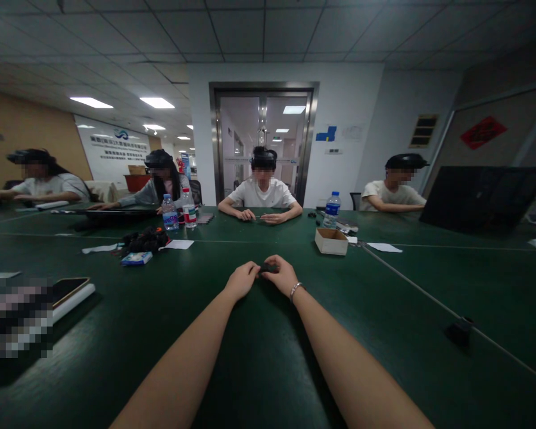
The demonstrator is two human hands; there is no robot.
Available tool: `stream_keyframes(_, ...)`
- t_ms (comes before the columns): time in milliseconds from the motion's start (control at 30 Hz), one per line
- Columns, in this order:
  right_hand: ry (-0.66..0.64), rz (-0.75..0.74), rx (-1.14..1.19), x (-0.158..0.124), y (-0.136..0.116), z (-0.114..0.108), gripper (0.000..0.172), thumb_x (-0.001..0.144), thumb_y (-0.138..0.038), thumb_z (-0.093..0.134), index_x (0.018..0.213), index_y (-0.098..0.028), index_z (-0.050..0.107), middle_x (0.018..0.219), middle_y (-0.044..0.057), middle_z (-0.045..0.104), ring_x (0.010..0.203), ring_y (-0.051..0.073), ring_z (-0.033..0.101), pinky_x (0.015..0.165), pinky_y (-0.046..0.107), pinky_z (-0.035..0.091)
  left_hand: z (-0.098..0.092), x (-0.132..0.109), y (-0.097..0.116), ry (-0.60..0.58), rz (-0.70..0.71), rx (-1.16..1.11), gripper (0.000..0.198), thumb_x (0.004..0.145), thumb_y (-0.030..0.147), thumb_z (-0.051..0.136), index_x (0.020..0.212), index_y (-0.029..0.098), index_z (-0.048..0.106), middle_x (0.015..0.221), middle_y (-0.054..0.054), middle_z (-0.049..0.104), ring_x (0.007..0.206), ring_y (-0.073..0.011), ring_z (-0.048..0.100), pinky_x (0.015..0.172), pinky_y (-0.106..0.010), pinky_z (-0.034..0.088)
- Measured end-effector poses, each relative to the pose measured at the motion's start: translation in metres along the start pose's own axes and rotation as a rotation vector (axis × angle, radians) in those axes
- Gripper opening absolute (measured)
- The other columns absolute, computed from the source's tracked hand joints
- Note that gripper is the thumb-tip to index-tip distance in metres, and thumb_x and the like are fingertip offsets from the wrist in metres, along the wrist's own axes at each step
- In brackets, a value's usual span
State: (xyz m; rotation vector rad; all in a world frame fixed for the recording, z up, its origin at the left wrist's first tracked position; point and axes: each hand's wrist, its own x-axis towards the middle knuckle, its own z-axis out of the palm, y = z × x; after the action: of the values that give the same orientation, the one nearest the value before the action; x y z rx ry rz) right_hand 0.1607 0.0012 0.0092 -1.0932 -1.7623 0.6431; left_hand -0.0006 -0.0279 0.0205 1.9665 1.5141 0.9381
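Both my arms stretch forward over the dark green table (384, 310). My left hand (242, 279) and my right hand (280, 274) meet at the middle, fingers curled round a small dark object (268, 269) held between them. The object is too small and dark to name. A thin bracelet (295, 289) sits on my right wrist.
A small cardboard box (331, 241) and a water bottle (332, 210) stand beyond my hands to the right. Two bottles (178, 211), a dark heap (145, 239) and a blue packet (136, 258) lie to the left. A phone (69, 289) lies near left. Several people sit round the far side; a laptop (482, 195) at right.
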Motion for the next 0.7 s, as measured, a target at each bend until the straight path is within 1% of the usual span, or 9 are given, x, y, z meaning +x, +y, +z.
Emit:
stream_keyframes(100, -0.07, 0.093, 0.177, 0.0017, 0.0022, -0.0008, 0.033, 0.058, -0.025, 0.069, 0.087, -0.016, 0.058, 0.074, 0.0, 0.062, 0.063, 0.012, 0.058, 0.061, 0.026, 0.047, 0.0027, 0.0045, -0.0074, -0.012, 0.006, -0.06, 0.034, 0.084, 0.045, 0.034, 0.088, 0.021, 0.058, 0.082, -0.002, 0.063, 0.075, -0.0145, 0.056, 0.067, -0.023, 0.041)
stream_keyframes(200, -0.111, 0.157, 0.289, 0.003, 0.001, -0.0036, 0.033, 0.062, -0.032, 0.068, 0.088, -0.014, 0.057, 0.063, 0.0, 0.06, 0.054, 0.011, 0.058, 0.057, 0.025, 0.046, 0.0048, 0.0066, -0.0104, -0.004, 0.018, -0.089, 0.033, 0.083, 0.043, 0.037, 0.089, 0.02, 0.059, 0.082, -0.002, 0.064, 0.077, -0.0143, 0.057, 0.07, -0.023, 0.042)
stream_keyframes(333, -0.104, 0.175, 0.293, 0.0048, 0.0002, -0.0064, 0.03, 0.067, -0.036, 0.066, 0.087, -0.014, 0.058, 0.06, 0.0, 0.061, 0.049, 0.01, 0.057, 0.053, 0.023, 0.045, 0.0044, 0.0052, -0.0075, 0.002, 0.043, -0.127, 0.03, 0.081, 0.04, 0.041, 0.09, 0.019, 0.06, 0.081, -0.002, 0.064, 0.076, -0.0144, 0.058, 0.072, -0.024, 0.043)
stream_keyframes(500, -0.114, 0.225, 0.347, 0.0068, 0.0003, -0.0071, 0.026, 0.07, -0.037, 0.064, 0.081, -0.014, 0.059, 0.057, -0.001, 0.062, 0.044, 0.008, 0.056, 0.049, 0.02, 0.044, 0.003, 0.004, -0.0045, 0.042, 0.058, -0.234, 0.022, 0.074, 0.03, 0.055, 0.091, 0.017, 0.062, 0.085, -0.004, 0.066, 0.079, -0.0157, 0.06, 0.075, -0.027, 0.045)
stream_keyframes(633, -0.114, 0.241, 0.351, 0.0071, -0.0005, -0.0074, 0.024, 0.07, -0.036, 0.065, 0.08, -0.014, 0.059, 0.056, -0.001, 0.062, 0.044, 0.008, 0.056, 0.048, 0.02, 0.044, 0.002, 0.0044, -0.0053, 0.05, 0.05, -0.297, 0.024, 0.068, 0.025, 0.063, 0.091, 0.017, 0.063, 0.087, -0.005, 0.067, 0.081, -0.0165, 0.061, 0.079, -0.029, 0.047)
stream_keyframes(700, -0.11, 0.24, 0.352, 0.007, -0.0003, -0.0075, 0.024, 0.07, -0.035, 0.064, 0.08, -0.015, 0.059, 0.056, -0.001, 0.062, 0.044, 0.008, 0.057, 0.048, 0.02, 0.045, 0.0018, 0.0049, -0.0061, 0.057, 0.052, -0.315, 0.027, 0.068, 0.027, 0.064, 0.093, 0.017, 0.063, 0.088, -0.005, 0.066, 0.083, -0.0168, 0.061, 0.081, -0.029, 0.047)
